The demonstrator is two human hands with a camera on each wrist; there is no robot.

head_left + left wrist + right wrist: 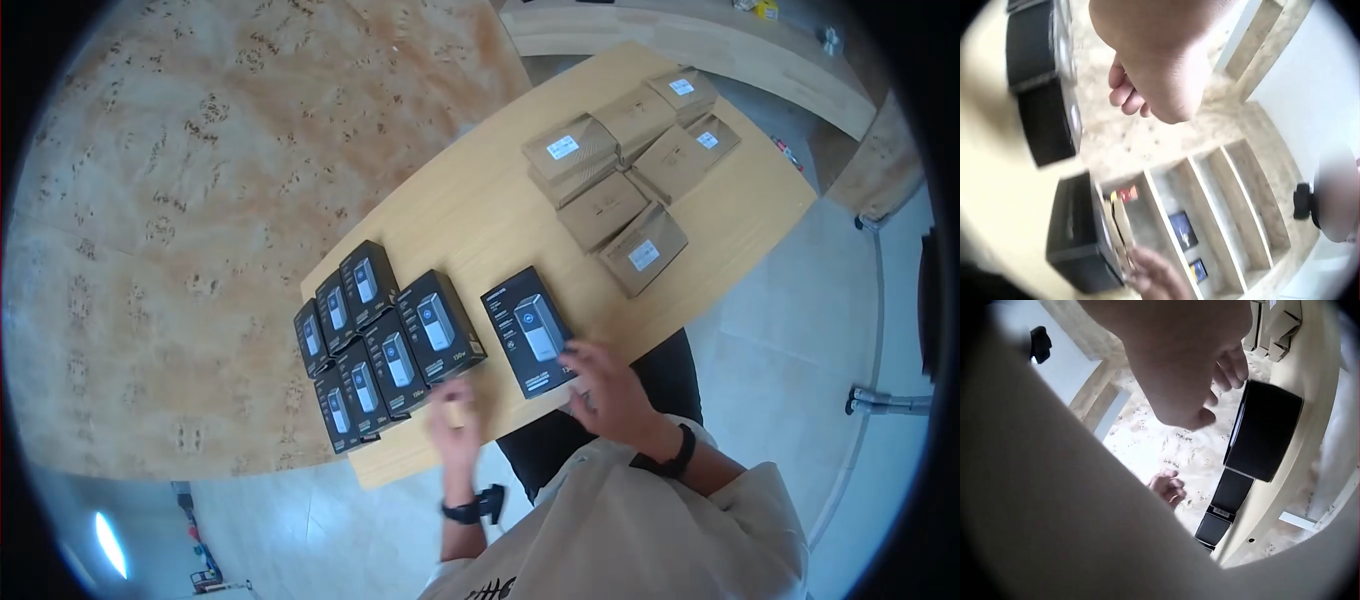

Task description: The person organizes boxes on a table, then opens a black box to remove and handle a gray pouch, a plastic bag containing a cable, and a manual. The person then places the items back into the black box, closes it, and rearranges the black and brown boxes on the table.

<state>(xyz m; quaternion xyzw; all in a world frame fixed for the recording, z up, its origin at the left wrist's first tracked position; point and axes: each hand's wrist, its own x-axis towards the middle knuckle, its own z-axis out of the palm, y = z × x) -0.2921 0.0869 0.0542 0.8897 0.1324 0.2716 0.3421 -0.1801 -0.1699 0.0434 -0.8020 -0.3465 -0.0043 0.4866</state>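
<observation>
A black retail box [530,332] with a picture of a grey device lies flat near the table's front edge. My right hand [612,398] is at its right end, fingertips right at the corner and thumb apart from the fingers. In the right wrist view those fingertips [1235,365] meet the upper edge of the black box [1265,430]. My left hand [455,420] hangs at the front edge with its fingers loosely bent and nothing in them. Nearest to it is another black box [440,328], the end one of a group of similar boxes [365,375] at the left.
Several brown cardboard boxes [605,208], some with white labels, sit at the right end of the wooden table [470,215]. Beyond the table is a large mottled surface [240,200]. Open shelves [1210,212] show in the left wrist view.
</observation>
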